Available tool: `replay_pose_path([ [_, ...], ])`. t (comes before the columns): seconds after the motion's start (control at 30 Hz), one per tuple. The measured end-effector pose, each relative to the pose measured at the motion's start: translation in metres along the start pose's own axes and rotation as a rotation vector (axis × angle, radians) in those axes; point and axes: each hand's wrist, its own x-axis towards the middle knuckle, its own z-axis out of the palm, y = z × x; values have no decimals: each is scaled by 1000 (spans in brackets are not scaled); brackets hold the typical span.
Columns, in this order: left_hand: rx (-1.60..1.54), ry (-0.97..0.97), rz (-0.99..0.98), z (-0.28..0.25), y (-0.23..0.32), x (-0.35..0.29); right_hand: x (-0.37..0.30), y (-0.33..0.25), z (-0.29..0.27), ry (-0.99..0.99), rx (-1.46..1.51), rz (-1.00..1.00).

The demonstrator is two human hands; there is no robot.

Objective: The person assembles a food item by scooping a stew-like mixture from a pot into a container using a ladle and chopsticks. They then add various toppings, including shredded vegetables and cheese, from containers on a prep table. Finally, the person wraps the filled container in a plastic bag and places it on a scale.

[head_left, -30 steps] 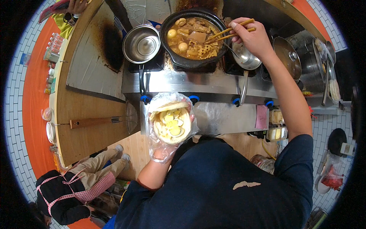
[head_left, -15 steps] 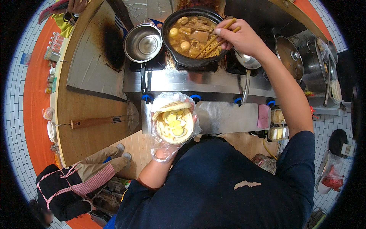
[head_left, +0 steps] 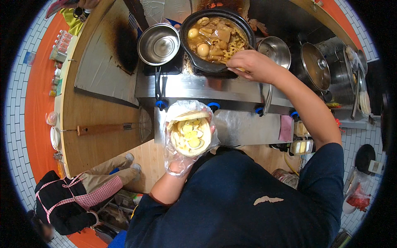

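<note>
In my left hand (head_left: 180, 163), wrapped in a clear plastic bag, lies a split round flatbread (head_left: 190, 115) with its top flap lifted. Sliced egg (head_left: 191, 134) with yellow yolk fills it. My right hand (head_left: 252, 67) is closed over the near right rim of a black clay pot (head_left: 194, 62). A short piece of the chopsticks (head_left: 241, 69) shows beneath its fingers; their tips are hidden. Brown stew fills the pot, with whole eggs (head_left: 203, 50), chunks (head_left: 222, 34) and ridged, lattice-like pieces (head_left: 234, 46) close to my right hand.
An empty steel saucepan (head_left: 159, 44) stands left of the pot, its black handle toward me. Another steel pan (head_left: 274, 50) sits to the right, beyond my forearm. Farther right is a glass-lidded pot (head_left: 315, 66). A person in a checked apron (head_left: 99, 194) is at the lower left.
My right hand has come down toward the pot's near right rim, and the chopsticks are now mostly hidden under it. The pan at the right shows more. My left hand has stayed put.
</note>
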Motion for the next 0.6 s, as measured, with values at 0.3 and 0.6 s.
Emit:
replay_pose_path([
  [0.3, -6, 42, -12, 14, -4, -1, -25, -7, -9, 475, 287, 392],
  [0.6, 0, 91, -7, 27, -6, -2, -14, 2, -44, 394, 498, 638],
])
